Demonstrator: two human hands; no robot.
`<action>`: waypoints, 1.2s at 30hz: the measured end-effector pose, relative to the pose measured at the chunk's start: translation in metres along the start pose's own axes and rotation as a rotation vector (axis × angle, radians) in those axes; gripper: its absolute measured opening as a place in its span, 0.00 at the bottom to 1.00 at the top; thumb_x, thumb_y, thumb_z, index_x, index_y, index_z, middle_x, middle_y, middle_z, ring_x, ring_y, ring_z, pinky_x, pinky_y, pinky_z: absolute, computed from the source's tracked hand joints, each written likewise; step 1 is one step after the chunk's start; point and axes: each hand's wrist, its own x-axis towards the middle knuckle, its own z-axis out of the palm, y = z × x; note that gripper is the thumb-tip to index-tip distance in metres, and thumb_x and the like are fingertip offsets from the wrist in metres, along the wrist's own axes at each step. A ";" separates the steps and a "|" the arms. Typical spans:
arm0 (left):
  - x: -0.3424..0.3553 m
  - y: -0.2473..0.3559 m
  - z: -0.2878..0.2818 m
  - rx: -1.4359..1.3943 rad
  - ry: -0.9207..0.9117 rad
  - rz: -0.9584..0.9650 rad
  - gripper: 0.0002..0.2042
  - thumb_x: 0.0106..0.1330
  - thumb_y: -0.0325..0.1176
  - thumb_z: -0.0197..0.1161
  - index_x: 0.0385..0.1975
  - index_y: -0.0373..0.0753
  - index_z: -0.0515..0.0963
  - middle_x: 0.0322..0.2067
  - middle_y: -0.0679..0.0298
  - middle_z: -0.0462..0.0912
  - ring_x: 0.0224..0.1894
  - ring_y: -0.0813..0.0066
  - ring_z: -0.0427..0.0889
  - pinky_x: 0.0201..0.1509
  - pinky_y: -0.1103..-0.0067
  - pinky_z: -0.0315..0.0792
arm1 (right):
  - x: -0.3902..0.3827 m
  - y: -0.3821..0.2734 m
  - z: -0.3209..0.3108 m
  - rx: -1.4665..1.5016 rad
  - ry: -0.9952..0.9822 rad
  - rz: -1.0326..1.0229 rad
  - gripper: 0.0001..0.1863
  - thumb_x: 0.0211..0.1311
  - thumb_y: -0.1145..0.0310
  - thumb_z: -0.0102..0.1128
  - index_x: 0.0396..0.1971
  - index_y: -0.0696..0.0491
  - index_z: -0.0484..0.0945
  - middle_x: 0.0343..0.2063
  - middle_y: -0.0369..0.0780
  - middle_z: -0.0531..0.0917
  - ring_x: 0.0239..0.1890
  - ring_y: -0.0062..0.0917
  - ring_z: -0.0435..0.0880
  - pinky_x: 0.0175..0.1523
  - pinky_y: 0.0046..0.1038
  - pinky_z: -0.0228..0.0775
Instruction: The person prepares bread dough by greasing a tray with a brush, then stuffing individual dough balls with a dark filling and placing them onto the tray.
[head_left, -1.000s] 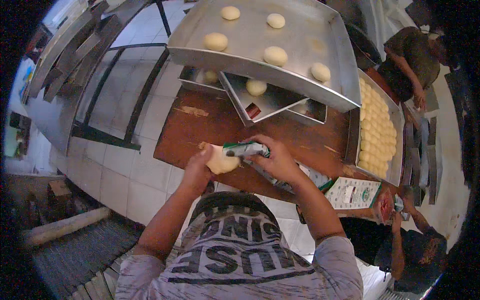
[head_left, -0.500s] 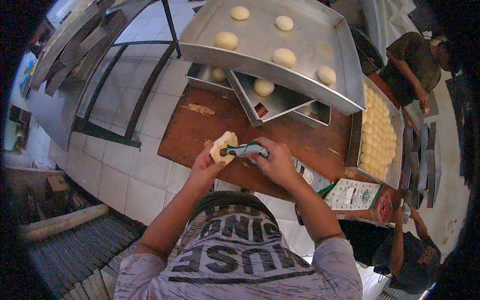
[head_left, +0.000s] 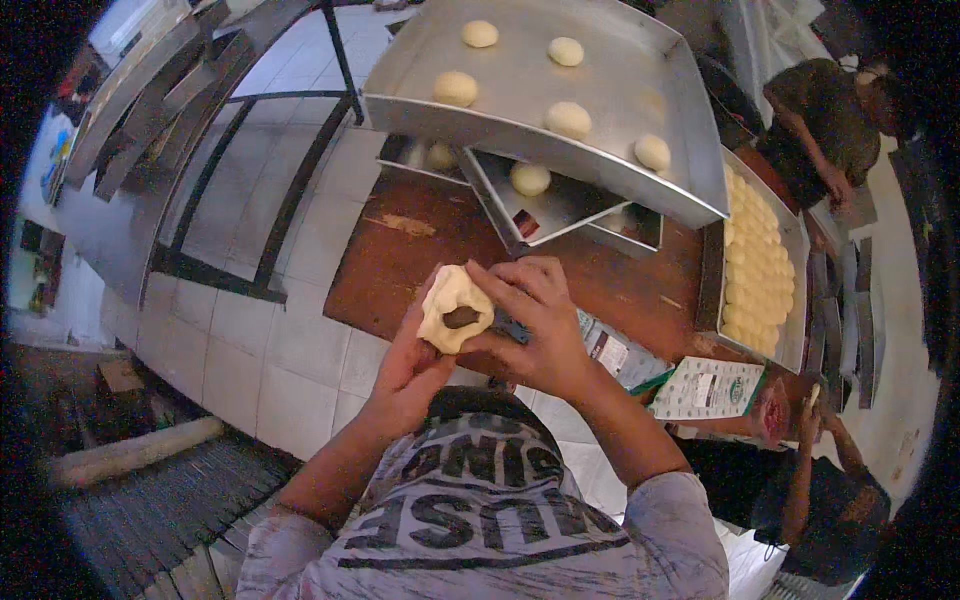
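Pale yellow, lumpy dough piece, at twelve o'clock from the grey, black-printed shirt, no longer has the silver-and-green bag's tip at its dark brown, oval centre. Left hand's curled fingers cradle it from eight o'clock; right hand's thumb and forefinger, spread apart, touch its uneven rim at four and one.

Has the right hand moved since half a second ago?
Yes: judged against the brown table, the right hand has shifted left, its fingers now at the edge of the dough.
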 end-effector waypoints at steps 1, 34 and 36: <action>0.003 0.004 0.006 0.233 -0.024 0.066 0.33 0.58 0.18 0.47 0.66 0.35 0.46 0.62 0.55 0.58 0.65 0.65 0.58 0.66 0.75 0.52 | -0.002 0.003 -0.003 0.065 0.027 0.016 0.26 0.42 0.60 0.69 0.45 0.50 0.78 0.40 0.39 0.76 0.45 0.34 0.70 0.50 0.33 0.63; 0.045 -0.001 0.037 0.235 -0.002 -0.291 0.20 0.70 0.49 0.43 0.43 0.38 0.73 0.38 0.62 0.77 0.42 0.75 0.75 0.48 0.78 0.69 | -0.023 0.013 -0.024 0.601 0.152 0.466 0.10 0.51 0.65 0.63 0.34 0.50 0.81 0.38 0.38 0.75 0.47 0.35 0.69 0.53 0.35 0.62; 0.055 -0.007 0.017 -0.259 -0.013 -0.412 0.22 0.69 0.50 0.44 0.47 0.36 0.71 0.41 0.59 0.76 0.43 0.72 0.76 0.50 0.73 0.70 | -0.018 0.000 -0.029 0.292 0.119 0.242 0.08 0.51 0.66 0.64 0.31 0.51 0.81 0.37 0.40 0.75 0.46 0.34 0.71 0.53 0.34 0.62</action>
